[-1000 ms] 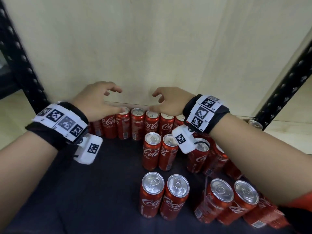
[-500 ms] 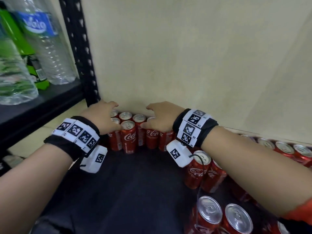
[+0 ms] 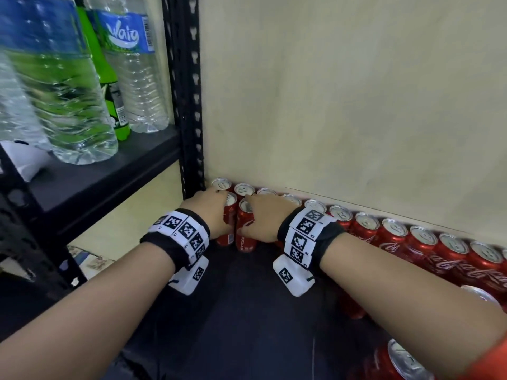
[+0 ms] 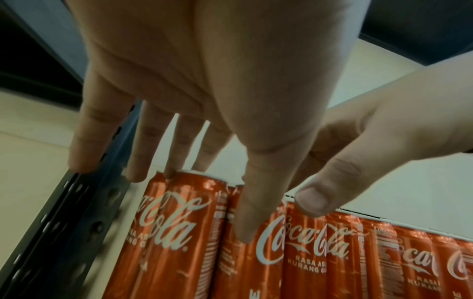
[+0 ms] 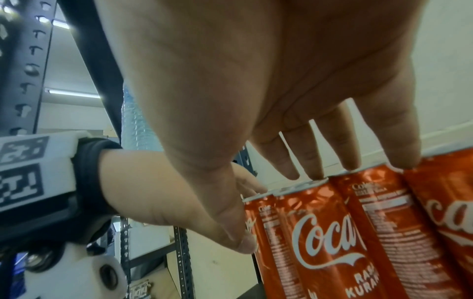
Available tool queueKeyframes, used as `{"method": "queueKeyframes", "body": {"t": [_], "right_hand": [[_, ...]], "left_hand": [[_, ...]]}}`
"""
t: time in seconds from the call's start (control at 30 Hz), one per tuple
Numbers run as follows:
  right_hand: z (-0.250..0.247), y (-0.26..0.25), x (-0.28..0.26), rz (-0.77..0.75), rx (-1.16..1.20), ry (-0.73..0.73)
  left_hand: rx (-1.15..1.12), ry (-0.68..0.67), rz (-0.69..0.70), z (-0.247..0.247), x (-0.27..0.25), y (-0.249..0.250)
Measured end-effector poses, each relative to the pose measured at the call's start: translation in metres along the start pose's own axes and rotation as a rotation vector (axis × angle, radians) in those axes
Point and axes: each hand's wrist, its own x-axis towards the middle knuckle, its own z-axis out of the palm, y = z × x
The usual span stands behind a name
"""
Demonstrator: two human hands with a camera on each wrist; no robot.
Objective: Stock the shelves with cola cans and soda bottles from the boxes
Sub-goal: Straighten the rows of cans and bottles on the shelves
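Where post [image 3: 186, 105] meets wall, both hands touch cans [image 3: 236, 215]

Red cans, black shelving, cream wall

The cola cans [image 3: 395, 237] are red with white script lettering and silver tops, lined along the foot of the pale cream wall [image 3: 356, 105]. Left of the cans, the upright post [image 3: 186, 91] is black with a punched-hole pattern, as is the dark shelf [image 3: 247, 311] under them. Beyond the post stand clear water bottles [image 3: 137, 72] with blue-and-white labels and a green bottle [image 3: 109, 86]. Both wristbands [image 3: 307, 237] are black, carrying white tags printed with black square-code patterns.
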Motion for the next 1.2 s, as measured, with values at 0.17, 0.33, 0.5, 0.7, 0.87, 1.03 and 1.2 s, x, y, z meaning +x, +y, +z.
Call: {"method": "queueKeyframes", "body": {"t": [0.17,0.33,0.5,0.7,0.87,1.03,1.2], "right_hand": [[0.007,-0.009,0.002,0.01,-0.028,0.078],[0.009,-0.013,0.006,0.029,-0.045,0.128],[0.013,-0.018,0.007,0.029,0.009,0.143],[0.018,-0.016,0.007,0.04,0.063,0.158],[0.017,-0.017,0.006,0.041,0.074,0.137],[0.015,-0.01,-0.001,0.066,0.114,0.123],[0.005,0.003,-0.018,0.092,0.193,0.106]], "left_hand": [[-0.049,0.058,0.043,0.012,0.006,-0.009],[-0.091,0.104,0.079,0.009,0.01,-0.014],[-0.144,0.082,0.122,0.011,0.013,-0.013],[-0.193,0.088,0.12,0.01,0.015,-0.019],[-0.213,0.038,0.102,0.01,0.01,-0.016],[-0.213,0.048,0.151,0.008,0.004,-0.014],[-0.254,0.046,0.122,0.003,-0.001,-0.012]]}}
